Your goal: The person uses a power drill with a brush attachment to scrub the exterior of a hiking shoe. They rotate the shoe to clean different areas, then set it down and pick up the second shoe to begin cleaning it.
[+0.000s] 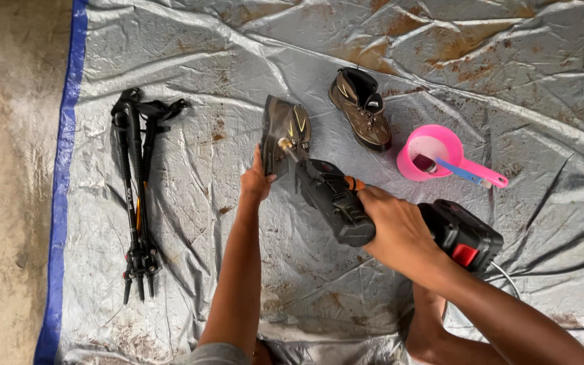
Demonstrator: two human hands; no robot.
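Fingers of the right hand point(397, 233) were wrapped around a cordless spray gun point(336, 197) aimed at a boot point(285, 132), tipped sole-outward by the gripping left hand point(257, 182), with another boot point(361, 108) at two o'clock.

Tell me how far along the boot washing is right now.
Done: nothing clearly; I cannot tell how clean either boot is. In hand: the left hand props one boot on its side, sole exposed, while the right hand aims a battery-powered spray gun at it. Untouched: the second boot stands upright, beside a pink jug with a brush. The trekking poles lie apart.
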